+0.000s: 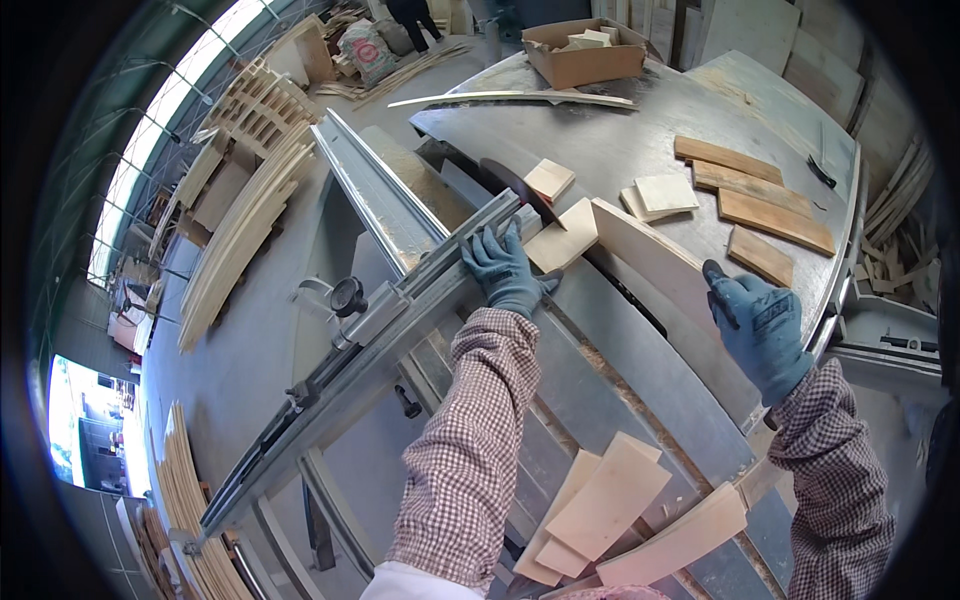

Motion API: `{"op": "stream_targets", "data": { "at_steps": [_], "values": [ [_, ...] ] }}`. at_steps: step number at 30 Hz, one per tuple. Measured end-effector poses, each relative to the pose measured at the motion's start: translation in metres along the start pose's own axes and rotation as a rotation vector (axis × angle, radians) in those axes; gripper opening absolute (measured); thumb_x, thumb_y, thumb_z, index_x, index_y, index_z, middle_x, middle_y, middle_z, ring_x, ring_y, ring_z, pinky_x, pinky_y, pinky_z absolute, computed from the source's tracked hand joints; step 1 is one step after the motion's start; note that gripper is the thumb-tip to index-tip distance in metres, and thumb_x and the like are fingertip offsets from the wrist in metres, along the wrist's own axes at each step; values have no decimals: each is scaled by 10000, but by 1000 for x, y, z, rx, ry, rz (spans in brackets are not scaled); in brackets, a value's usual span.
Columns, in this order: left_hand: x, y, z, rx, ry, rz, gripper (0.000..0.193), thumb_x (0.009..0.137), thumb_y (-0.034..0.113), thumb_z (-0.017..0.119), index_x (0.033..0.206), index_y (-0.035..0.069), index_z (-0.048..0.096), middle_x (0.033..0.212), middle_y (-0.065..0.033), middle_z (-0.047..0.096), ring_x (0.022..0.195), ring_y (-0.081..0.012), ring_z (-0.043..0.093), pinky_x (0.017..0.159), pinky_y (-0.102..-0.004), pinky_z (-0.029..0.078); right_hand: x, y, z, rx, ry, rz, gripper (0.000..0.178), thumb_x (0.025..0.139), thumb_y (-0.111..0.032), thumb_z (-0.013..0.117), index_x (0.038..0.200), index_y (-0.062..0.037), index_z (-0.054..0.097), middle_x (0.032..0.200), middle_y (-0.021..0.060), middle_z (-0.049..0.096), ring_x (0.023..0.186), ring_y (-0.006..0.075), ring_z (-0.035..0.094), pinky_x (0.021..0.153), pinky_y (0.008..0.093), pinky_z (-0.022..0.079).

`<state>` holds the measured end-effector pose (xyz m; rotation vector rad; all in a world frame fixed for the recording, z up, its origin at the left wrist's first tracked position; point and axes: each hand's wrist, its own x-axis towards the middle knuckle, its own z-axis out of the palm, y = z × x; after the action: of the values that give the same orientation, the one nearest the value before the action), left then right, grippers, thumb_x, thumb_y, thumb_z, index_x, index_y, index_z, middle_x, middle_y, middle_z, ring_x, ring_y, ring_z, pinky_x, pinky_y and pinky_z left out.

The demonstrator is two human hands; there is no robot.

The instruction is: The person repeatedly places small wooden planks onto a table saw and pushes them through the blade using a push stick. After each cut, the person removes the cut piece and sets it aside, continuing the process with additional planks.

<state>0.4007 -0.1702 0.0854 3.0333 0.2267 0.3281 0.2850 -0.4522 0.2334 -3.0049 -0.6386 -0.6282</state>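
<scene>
My left hand (507, 272), in a blue-grey work glove, lies over the end of the metal fence (400, 305) with its fingers spread. Its thumb sticks out beside a square piece of pale wood (564, 238). That piece is next to the dark round saw blade (512, 186) and touches, or nearly touches, the end of a long pale board (650, 245) standing on edge. My right hand (758, 325), gloved too, is at the board's right end. Its fingers are partly bent, tips apart, with nothing visible between them; whether they touch the board I cannot tell.
Small wood squares (660, 196) and several brown wood strips (765, 215) lie on the metal saw table (620, 135). A cardboard box (588, 65) stands at the back. Loose pale boards (610, 495) lie nearest me. Stacked planks (245, 235) fill the left; a person (414, 20) stands far off.
</scene>
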Motion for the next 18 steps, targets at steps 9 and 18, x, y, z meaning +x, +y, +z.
{"op": "stream_targets", "data": {
  "at_steps": [9,18],
  "values": [
    [-2,2,0,-53,61,25,1146,488,657,757,1389,149,264,1383,-203,244,1331,-380,146,1090,-576,6,-2,-6,-2,-47,15,22,188,861,-188,588,1017,-97,638,627,53,562,499,193,561,452,307,437],
    [0,-4,-2,5,22,57,1127,520,698,708,1383,130,258,1402,-213,241,1336,-367,159,1094,-574,1,23,-17,46,-7,-1,146,207,888,-219,547,1053,-116,618,723,86,613,590,243,616,524,358,484]
  ]
}}
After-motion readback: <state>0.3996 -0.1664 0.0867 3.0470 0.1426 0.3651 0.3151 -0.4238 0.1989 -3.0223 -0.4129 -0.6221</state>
